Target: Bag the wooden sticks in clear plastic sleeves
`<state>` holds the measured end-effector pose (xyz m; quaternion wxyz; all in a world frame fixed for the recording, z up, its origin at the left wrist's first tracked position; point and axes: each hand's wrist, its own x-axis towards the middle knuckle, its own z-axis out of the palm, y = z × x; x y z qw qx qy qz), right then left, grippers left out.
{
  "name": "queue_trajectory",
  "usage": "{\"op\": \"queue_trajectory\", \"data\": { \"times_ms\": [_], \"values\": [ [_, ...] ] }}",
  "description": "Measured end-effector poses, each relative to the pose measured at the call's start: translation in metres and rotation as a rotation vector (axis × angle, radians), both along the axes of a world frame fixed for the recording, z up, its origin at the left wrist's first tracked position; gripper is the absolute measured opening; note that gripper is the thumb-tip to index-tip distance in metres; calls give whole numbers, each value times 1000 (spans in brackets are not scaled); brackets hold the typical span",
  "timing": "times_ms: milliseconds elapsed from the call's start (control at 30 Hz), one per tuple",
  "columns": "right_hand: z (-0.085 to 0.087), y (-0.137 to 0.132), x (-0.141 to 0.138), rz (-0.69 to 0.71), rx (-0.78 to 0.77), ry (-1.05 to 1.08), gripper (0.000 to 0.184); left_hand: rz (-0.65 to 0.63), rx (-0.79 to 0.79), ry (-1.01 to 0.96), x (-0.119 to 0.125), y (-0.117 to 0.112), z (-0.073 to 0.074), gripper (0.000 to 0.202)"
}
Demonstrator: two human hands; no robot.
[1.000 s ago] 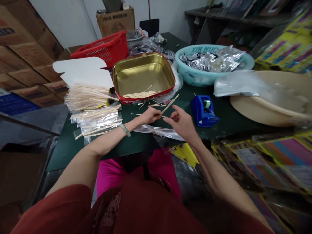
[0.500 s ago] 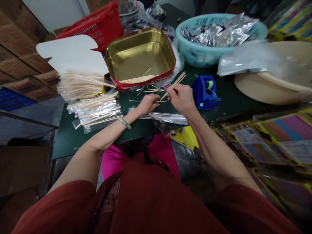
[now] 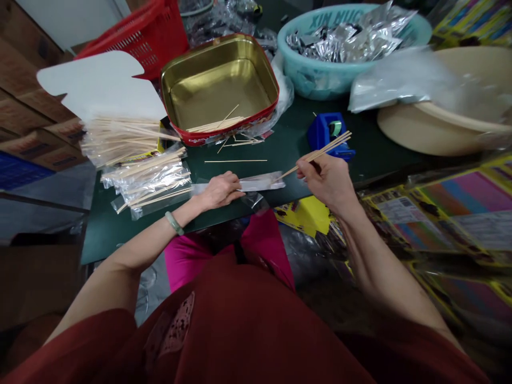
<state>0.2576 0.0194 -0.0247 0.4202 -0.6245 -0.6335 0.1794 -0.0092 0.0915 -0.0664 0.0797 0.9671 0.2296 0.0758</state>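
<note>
My right hand (image 3: 330, 178) is closed around a small bundle of thin wooden sticks (image 3: 330, 145), tilted up to the right. The lower stick tips meet the right end of a clear, narrow plastic bag (image 3: 260, 182) lying along the table's front edge. My left hand (image 3: 222, 191), a pale green bangle on its wrist, grips the bag near its middle, thumb and fingers close together; the exact pinch is partly hidden. One loose stick (image 3: 236, 160) lies just behind the bag. Bagged sticks (image 3: 154, 178) are piled left of my left hand.
A red-rimmed golden tin (image 3: 220, 80) holding some sticks stands behind my hands. A blue tape dispenser (image 3: 320, 130) sits behind my right hand. Beyond are a turquoise basin (image 3: 320, 74) of silver packets, a beige basin (image 3: 420, 130) and a red basket (image 3: 148, 48).
My right hand has carried the sticks to the right, bringing their tips to the bag's end. My left hand has left the stick tips and moved left and nearer, onto the bag.
</note>
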Motion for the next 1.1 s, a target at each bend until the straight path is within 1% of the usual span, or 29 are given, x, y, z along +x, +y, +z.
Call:
{"op": "queue_trajectory", "data": {
  "times_ms": [67, 167, 267, 367, 433, 567, 633, 733, 833, 900, 1000, 1100],
  "values": [
    [-4, 5, -5, 9, -3, -51, 13, 48, 57, 82, 3, -2, 6, 42],
    [-4, 9, -11, 21, -9, -93, 13, 90, 130, 208, 17, -4, 16, 43],
    [-2, 8, -11, 38, -12, -78, 14, 129, 113, 348, 35, -6, 26, 40],
    [0, 6, -6, 39, -20, -76, 14, 138, 68, 430, 48, -6, 32, 29],
    [0, 5, -6, 26, -24, -98, 14, 99, 38, 422, 55, -5, 32, 26],
    [1, 8, -9, -10, -34, -163, 13, -13, -13, 373, 64, 1, 25, 40],
    [2, 10, -10, -22, -40, -189, 12, -40, -40, 370, 66, 7, 22, 44],
    [1, 12, -9, -26, -35, -191, 13, -73, -104, 328, 67, 16, 19, 38],
    [-3, 11, -6, -24, 0, -129, 12, -107, -168, 257, 65, 24, 15, 25],
    [-7, 10, -5, -29, 20, -76, 10, -116, -181, 220, 63, 27, 11, 20],
    [-10, 8, -5, -31, 31, 3, 10, -117, -157, 157, 60, 27, 10, 19],
    [-4, 3, -8, -65, 79, 148, 10, -83, -80, 43, 54, 24, 14, 22]
  ]
}}
